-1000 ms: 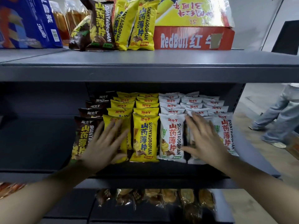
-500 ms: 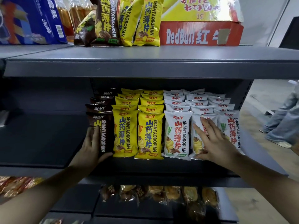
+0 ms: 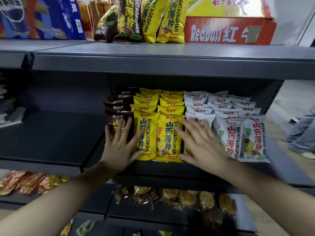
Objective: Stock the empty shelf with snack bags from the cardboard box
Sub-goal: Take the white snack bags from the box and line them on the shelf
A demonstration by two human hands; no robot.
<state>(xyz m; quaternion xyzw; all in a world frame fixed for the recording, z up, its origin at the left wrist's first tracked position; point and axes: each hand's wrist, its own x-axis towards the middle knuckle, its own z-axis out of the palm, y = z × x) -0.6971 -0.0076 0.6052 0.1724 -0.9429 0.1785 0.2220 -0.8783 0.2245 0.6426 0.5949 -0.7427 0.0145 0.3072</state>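
Rows of snack bags stand on the dark grey middle shelf (image 3: pixel 170 169): brown bags (image 3: pixel 117 106) at the left, yellow bags (image 3: pixel 167 133) in the middle, white bags (image 3: pixel 233 133) at the right. My left hand (image 3: pixel 121 143) lies flat, fingers spread, over the front brown bag and the edge of the first yellow bag. My right hand (image 3: pixel 201 143), blurred, is spread flat over the front white bag next to the yellow row. Neither hand grips a bag. The cardboard box of the task is not in view.
The top shelf (image 3: pixel 170 63) carries a few brown and yellow bags (image 3: pixel 146 19), a red RedBull carton (image 3: pixel 228 31) and a blue carton (image 3: pixel 42 17). The lower shelf holds wrapped pastries (image 3: pixel 187 198). A person's legs (image 3: pixel 301 132) stand at the right.
Both hands have moved inward: the left from the brown bag's side onto its front, the right from the far white bags to the white bag beside the yellow row. The camera moved closer.
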